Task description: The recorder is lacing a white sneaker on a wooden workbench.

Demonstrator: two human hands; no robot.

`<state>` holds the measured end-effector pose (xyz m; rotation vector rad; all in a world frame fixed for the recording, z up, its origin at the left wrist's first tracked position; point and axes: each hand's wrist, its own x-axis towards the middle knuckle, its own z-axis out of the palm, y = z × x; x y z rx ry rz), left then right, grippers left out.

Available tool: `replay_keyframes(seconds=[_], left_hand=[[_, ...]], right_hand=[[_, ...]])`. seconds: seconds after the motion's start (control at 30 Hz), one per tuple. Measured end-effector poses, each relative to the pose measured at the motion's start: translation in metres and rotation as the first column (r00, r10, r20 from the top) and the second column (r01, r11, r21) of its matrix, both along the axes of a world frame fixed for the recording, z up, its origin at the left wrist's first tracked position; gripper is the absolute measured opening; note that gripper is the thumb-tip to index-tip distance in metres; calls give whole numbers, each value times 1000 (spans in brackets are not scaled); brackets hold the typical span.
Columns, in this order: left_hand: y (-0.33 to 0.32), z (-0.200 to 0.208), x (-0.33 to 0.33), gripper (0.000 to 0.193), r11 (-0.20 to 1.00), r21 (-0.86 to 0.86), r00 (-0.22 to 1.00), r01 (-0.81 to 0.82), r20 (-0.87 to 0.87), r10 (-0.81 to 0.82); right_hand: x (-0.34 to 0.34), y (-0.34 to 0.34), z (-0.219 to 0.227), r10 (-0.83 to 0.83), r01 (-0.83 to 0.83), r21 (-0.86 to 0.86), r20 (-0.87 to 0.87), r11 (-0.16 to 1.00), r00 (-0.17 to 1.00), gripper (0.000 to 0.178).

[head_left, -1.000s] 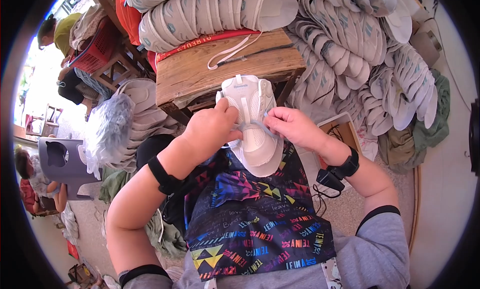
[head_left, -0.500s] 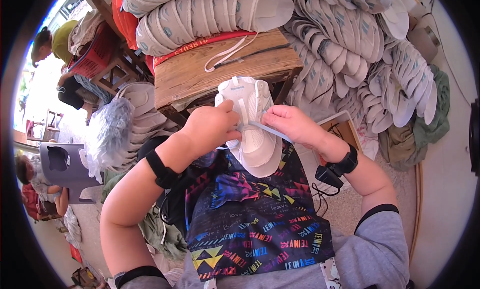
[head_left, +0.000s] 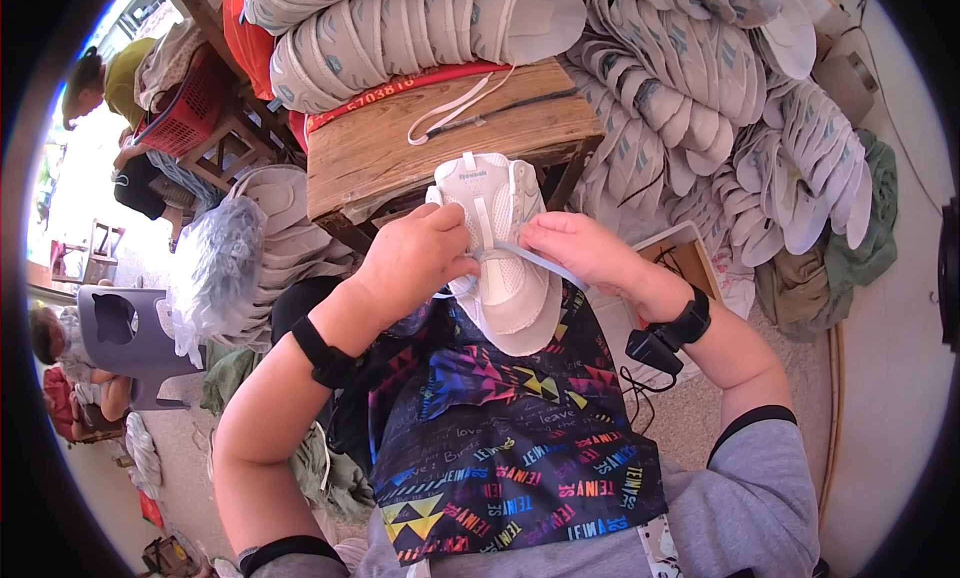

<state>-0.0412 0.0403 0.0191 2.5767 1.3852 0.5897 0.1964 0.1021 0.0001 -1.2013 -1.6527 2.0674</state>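
While the left hand is closing its fingers against the white shoe, pinching at the lacing, the right hand is gripping a pale lace between curled fingers and drawing it taut across the shoe. The shoe is lying between the 2 hands, touching both, its long axis running from the person's lap up toward the wooden bench, toe end nearest the body. Both hands are sitting equally close to the shoe. Below the shoe a patterned apron is covering the lap. Beyond the shoe, on the bench, a loose white strap is lying; above and right of the shoe, stacks of grey insoles are piling up. Far left of the shoe, other people are sitting by a red basket.
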Motion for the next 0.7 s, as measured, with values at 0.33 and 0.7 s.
replay_keyframes(seconds=[0.33,0.7], left_hand=[[-5,0,8,25,992,7,985,-129,-113,129],[-2,-4,8,28,988,-96,992,-124,-29,121]], right_hand=[[6,3,-9,74,-73,-23,54,997,996,31],[3,1,-5,7,-7,-66,-2,998,1000,23]])
